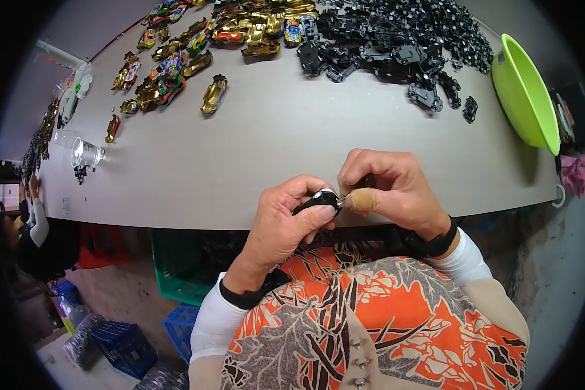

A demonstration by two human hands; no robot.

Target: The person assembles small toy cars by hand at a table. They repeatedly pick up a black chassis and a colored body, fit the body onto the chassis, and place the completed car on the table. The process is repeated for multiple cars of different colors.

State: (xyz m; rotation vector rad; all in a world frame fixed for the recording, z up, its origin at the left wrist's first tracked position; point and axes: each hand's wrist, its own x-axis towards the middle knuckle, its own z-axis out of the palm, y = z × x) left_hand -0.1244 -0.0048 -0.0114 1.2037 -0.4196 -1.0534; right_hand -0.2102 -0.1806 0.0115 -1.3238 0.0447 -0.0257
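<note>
My left hand (287, 221) grips a small black toy-car chassis (317, 201) at the near edge of the grey table (273, 149). My right hand (387, 188) pinches a small metal piece against the chassis, a tan wrap on its thumb. Both hands meet over the table's front edge. A pile of black chassis parts (396, 39) lies at the far right. Gold and coloured toy-car shells (208, 45) are spread at the far left, with one gold shell (213, 94) lying apart.
A lime-green plastic basin (525, 97) stands at the table's right end. A clear cup (84, 155) sits at the left edge. Another person (36, 227) sits at left. Green and blue crates (175, 286) are on the floor below.
</note>
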